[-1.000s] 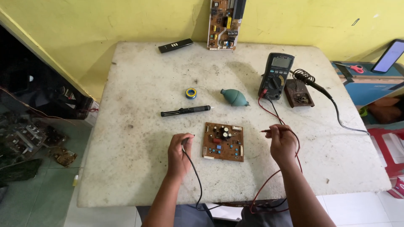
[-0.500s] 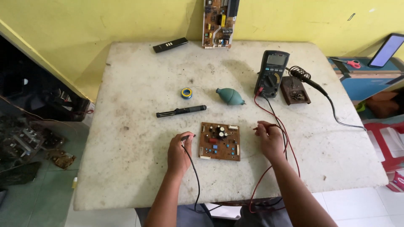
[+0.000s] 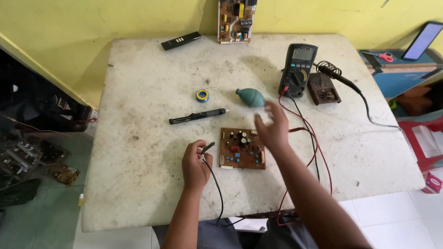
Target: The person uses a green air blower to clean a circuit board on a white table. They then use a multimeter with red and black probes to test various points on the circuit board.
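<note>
Right hand [image 3: 272, 129] has let go of the red probe and lifted off the table, now blurred in mid-air with fingers spread open, above the right edge of the brown circuit board [image 3: 242, 149] and reaching toward the far side. Left hand [image 3: 196, 163] has barely shifted; it rests on the white table [image 3: 138, 152] just left of the board, fingers closed around the black probe [image 3: 207, 148], tip pointing up and right toward the board's near-left corner, not clearly touching it. Black lead [image 3: 217, 184] runs from that hand back over the near table edge. Red leads [image 3: 316, 152] loop from the multimeter [image 3: 297, 69] down the right side of the board and off the near edge; red probe itself hard to pick out behind the blurred hand.

Board lies flat, near-centre of the table, components up. Far of it: teal blower bulb [image 3: 251, 97], just beyond the right hand's fingertips. Left of the bulb a small yellow-blue tape roll [image 3: 202, 95]; nearer, a black pen-shaped tool [image 3: 197, 116] lying sideways. Multimeter stands far right, with a brown iron stand [image 3: 324, 89] just beside it and a black cable trailing right. Black remote [image 3: 181, 40] and a second circuit board [image 3: 236, 19] sit at the far edge by the yellow wall.
</note>
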